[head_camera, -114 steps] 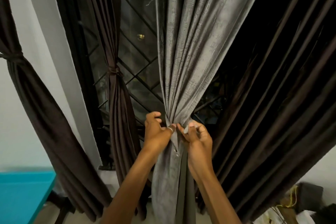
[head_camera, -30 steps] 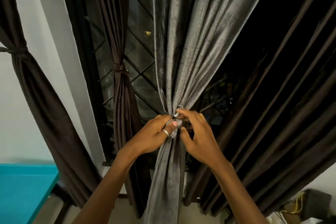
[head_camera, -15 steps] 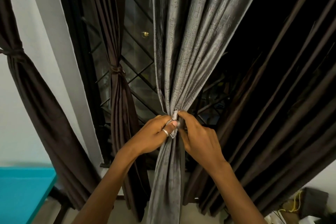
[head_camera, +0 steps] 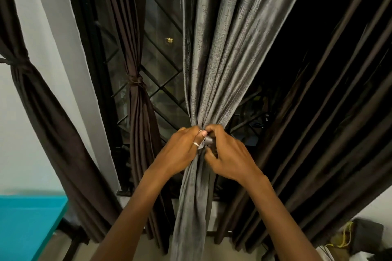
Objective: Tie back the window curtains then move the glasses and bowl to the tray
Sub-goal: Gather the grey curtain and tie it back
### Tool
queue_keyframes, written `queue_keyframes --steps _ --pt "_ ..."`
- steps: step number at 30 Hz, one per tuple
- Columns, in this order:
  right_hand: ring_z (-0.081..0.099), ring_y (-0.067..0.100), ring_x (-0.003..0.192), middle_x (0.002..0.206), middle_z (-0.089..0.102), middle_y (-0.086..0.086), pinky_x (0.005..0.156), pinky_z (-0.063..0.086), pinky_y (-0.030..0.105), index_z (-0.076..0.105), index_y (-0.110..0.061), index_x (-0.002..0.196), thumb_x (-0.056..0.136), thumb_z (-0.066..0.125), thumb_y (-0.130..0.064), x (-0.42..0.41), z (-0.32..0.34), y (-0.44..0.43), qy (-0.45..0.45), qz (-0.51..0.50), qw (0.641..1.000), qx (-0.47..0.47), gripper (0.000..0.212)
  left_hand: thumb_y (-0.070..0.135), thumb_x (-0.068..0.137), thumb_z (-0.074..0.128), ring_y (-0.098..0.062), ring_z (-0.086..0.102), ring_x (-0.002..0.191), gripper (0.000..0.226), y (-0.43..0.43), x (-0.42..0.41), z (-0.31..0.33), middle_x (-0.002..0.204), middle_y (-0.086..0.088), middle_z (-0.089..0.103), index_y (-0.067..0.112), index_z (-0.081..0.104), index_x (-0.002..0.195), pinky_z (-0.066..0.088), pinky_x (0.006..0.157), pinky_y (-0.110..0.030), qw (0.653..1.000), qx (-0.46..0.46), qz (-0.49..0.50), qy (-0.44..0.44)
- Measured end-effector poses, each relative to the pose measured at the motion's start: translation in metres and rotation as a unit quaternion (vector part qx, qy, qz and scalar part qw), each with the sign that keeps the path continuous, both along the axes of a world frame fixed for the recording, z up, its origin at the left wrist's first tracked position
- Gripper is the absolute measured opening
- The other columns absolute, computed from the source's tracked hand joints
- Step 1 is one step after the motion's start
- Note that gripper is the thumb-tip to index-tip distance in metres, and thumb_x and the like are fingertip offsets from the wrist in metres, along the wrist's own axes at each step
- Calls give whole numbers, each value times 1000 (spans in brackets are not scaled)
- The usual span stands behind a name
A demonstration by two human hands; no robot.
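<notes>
Far left, the corner of a teal table (head_camera: 27, 224) sits low. Above it hangs a brown curtain (head_camera: 42, 112), cinched into a bundle against the pale wall (head_camera: 70, 70). Next along, a second brown curtain (head_camera: 137, 116) is bunched too, a dark band (head_camera: 136, 81) knotted round its middle, with the criss-cross window bars (head_camera: 163, 65) right behind it and a small light (head_camera: 169, 40) glowing in the glass.

Now the middle: the grey curtain (head_camera: 218, 48) drops straight down in front of me, gathered to a narrow waist at hand level. My left hand (head_camera: 180, 152) is wrapped round that waist from the left, fingers curled tight on the cloth, a ring (head_camera: 196, 144) showing on one finger. Just beside it, a short grey tie (head_camera: 207, 141) pokes out between my two hands. My right hand (head_camera: 229, 157) meets it from the other side, fingers bent in and pinching the tie at the gather; I can't tell whether a knot is formed.

To the right, a wide dark curtain (head_camera: 328, 123) hangs loose in long folds. Bottom right corner, a dark box (head_camera: 369, 237) and a yellow cord (head_camera: 345, 233) lie by the wall.
</notes>
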State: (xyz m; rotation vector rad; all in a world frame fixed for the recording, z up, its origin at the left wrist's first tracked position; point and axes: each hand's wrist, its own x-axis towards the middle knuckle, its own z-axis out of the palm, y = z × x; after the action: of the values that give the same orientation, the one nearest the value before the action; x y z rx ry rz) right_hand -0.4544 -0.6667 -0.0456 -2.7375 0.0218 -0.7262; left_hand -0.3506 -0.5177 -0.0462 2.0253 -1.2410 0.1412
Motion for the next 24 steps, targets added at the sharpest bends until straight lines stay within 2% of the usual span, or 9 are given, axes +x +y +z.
queue_keyframes --steps 2,4,6,9,13,16,19,21,24 --pt "56 12 58 86 54 -14 50 39 27 31 -31 131 86 62 -34 3 0 -2 19 11 1000 -1 55 37 109 36 -14 56 86 35 -2 0 0 87 5 62 15 59 95 46 74 -32 1000 -10 3 10" --pt "56 13 58 89 51 -14 50 41 29 29 -30 132 82 70 -37 7 0 -3 41 13 999 -12 66 36 110 36 -16 58 86 35 -4 0 1 86 3 64 14 60 96 48 76 -36 999 -21 10 28" --pt "57 15 59 85 50 -15 50 41 30 28 -28 129 79 78 -40 12 -1 -4 55 8 998 -18 73 35 109 37 -14 57 80 33 -7 -1 1 79 5 60 15 58 92 46 70 -32 999 -30 19 37" --pt "60 19 61 77 53 -11 50 39 32 29 -27 122 84 76 -34 17 -4 -4 28 -13 999 -33 61 36 109 39 -6 55 73 31 -9 -1 0 73 10 56 20 56 89 38 62 -19 998 -37 20 47" --pt "60 20 63 84 61 -5 51 46 39 31 -28 121 94 61 -26 15 -10 -4 -13 2 1000 3 41 37 107 45 -1 55 63 31 -10 2 -2 66 12 55 18 60 88 34 56 -13 996 -58 16 64" --pt "68 15 85 112 65 -8 63 56 40 38 -30 132 100 53 -28 8 -18 0 -40 18 996 76 36 38 104 52 2 55 57 27 -9 1 -7 61 15 55 23 62 85 33 53 -11 992 -97 25 81" --pt "65 8 106 130 58 -13 79 58 32 45 -32 136 104 51 -24 1 -30 3 -77 14 992 101 34 41 102 57 1 52 53 31 -10 -4 -14 62 21 57 38 48 72 33 51 -11 988 -123 46 85" --pt "63 2 106 126 58 -15 80 56 26 47 -33 133 103 52 -22 0 -32 4 -92 17 988 124 33 42 102 56 2 54 54 32 -13 -7 -15 65 25 58 40 47 72 34 51 -10 987 -129 51 83" --pt "63 1 100 124 55 -19 74 57 30 45 -36 132 97 59 -32 2 -28 3 -86 19 984 152 37 43 104 50 2 60 61 26 -15 -7 -14 64 16 60 34 51 79 36 52 -11 987 -131 53 72"
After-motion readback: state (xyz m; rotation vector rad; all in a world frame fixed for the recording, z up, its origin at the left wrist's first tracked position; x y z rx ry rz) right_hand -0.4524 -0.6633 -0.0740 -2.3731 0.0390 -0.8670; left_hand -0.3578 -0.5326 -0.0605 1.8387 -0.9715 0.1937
